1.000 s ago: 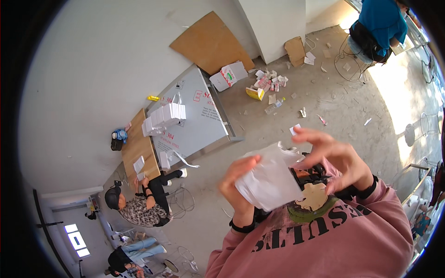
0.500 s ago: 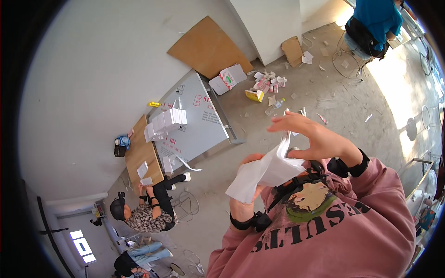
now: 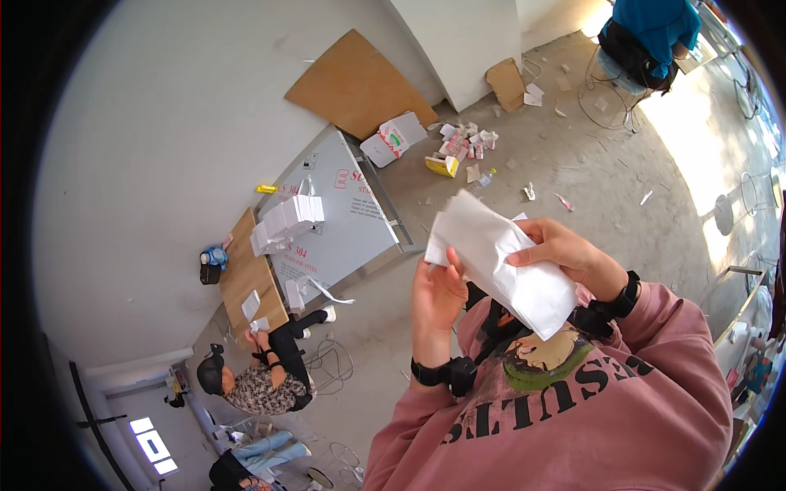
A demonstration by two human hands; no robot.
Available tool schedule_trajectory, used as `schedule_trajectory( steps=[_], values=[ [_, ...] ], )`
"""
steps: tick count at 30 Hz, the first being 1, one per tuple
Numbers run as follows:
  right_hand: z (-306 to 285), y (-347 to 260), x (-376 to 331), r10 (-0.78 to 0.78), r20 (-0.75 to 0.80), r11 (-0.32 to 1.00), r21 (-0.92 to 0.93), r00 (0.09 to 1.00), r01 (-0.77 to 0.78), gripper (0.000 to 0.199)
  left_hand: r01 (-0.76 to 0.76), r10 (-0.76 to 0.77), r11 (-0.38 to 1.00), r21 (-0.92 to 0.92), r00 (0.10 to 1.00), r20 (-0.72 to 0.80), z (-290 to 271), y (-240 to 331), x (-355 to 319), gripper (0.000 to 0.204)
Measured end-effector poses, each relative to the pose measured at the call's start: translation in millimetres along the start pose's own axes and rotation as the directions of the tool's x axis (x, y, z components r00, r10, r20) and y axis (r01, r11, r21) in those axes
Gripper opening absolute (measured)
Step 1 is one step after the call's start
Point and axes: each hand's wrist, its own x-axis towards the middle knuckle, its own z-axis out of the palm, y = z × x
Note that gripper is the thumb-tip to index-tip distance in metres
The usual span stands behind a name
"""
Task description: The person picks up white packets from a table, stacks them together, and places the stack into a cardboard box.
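A white wad of thin, layered paper sheets (image 3: 499,245) is tilted in front of my chest, its lower end creased and bent. My right hand (image 3: 565,252) grips its right edge, thumb on top and the other fingers hidden beneath. At the lower left edge is my left hand (image 3: 439,293), fingers apart and partly curled. Its fingertips meet or nearly meet the paper; whether they bear any weight is unclear. Black bands circle both wrists.
A table with a metal sheet (image 3: 327,233) and wooden board (image 3: 237,270) holds white paper bundles (image 3: 286,222). A seated person (image 3: 262,380) handles white paper there. Litter (image 3: 467,141) and cardboard (image 3: 360,86) lie beyond; another person (image 3: 651,41) sits far right.
The paper has turned flatter, its broad face now showing. My right hand has closed on its right edge, while my left hand has come from beneath to the left edge.
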Motion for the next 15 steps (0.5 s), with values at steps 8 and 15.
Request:
schedule_trajectory(
  steps=[8, 15],
  values=[
    [15, 0, -3, -0.103, -0.048, 0.983, 0.146, 0.994, 0.109, 0.055, 0.12, -0.131, 0.907, 0.404, 0.991, 0.0, -10, -30, -1, 0.087],
    [23, 23, -2, -0.259, -0.059, 0.895, -0.389, 0.964, 0.217, 0.051, -0.252, 0.164, 0.763, 0.595, 0.966, 0.198, 10, -35, -4, 0.066]
  ],
)
